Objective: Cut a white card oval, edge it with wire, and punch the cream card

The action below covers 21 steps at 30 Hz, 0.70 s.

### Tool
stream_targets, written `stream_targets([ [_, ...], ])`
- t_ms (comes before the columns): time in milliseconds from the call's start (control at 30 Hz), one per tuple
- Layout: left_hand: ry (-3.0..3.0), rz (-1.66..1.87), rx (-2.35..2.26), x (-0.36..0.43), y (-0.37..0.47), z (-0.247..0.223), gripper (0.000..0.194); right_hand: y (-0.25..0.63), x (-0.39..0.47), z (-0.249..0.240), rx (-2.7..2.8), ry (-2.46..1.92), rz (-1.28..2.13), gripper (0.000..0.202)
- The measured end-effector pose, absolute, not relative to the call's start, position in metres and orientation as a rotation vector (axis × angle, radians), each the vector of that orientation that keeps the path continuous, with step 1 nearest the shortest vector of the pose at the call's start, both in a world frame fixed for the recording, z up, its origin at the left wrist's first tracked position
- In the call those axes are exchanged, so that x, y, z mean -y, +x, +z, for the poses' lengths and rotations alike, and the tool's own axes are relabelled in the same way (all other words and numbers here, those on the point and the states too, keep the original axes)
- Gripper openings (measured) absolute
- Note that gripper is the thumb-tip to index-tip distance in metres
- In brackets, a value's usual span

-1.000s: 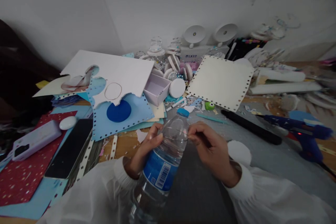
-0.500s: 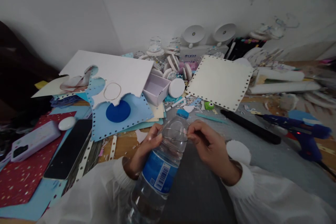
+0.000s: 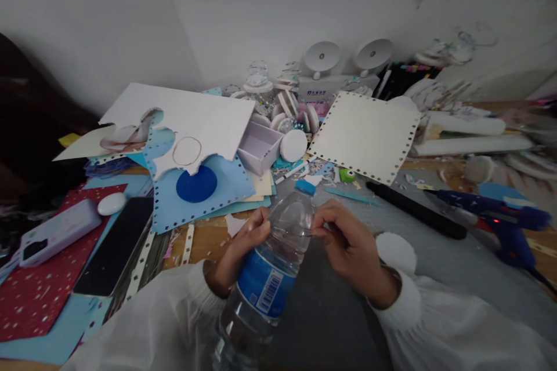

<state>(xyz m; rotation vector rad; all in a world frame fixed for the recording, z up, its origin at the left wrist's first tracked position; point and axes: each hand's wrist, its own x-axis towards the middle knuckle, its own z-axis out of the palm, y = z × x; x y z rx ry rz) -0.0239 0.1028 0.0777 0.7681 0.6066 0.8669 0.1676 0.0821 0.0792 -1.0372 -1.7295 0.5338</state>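
A clear plastic water bottle (image 3: pixel 267 287) with a blue label and blue cap leans with its neck pointing away from me. Around its shoulder runs a thin wire or thread (image 3: pixel 290 233); which of the two I cannot tell. My left hand (image 3: pixel 243 243) lies along the bottle's left side, thumb and fingertips closed on the thin strand. On the other side, my right hand (image 3: pixel 348 246) pinches the strand close to the bottle wall. Just beyond the right wrist lies a white round disc (image 3: pixel 395 251), partly covered by the hand and sleeve.
A blue glue gun (image 3: pixel 505 220) with a red light lies right, beside a black stick-like tool (image 3: pixel 415 208). Cut cardboard (image 3: pixel 209 116), an open white box (image 3: pixel 260 148) and a punched cream sheet (image 3: pixel 365 133) fill the back. A phone (image 3: pixel 115 246) lies left.
The bottle has tilted slightly, its cap shifting a little to the right. Both hands stay almost in place, still at the strand.
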Motion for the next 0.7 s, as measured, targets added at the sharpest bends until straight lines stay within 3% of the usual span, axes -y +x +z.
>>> stream_targets([
  [367,0.745,0.829,-0.529,-0.1007,-0.0253,0.08,0.023,0.1669,-0.0816,0.0806,1.679,-1.016,0.532,0.01],
  [700,0.771,0.816,-0.457,-0.0995,-0.0297,0.0797,0.044,0.1707,-0.0805,0.0764,1.58,-0.963,0.538,0.01],
])
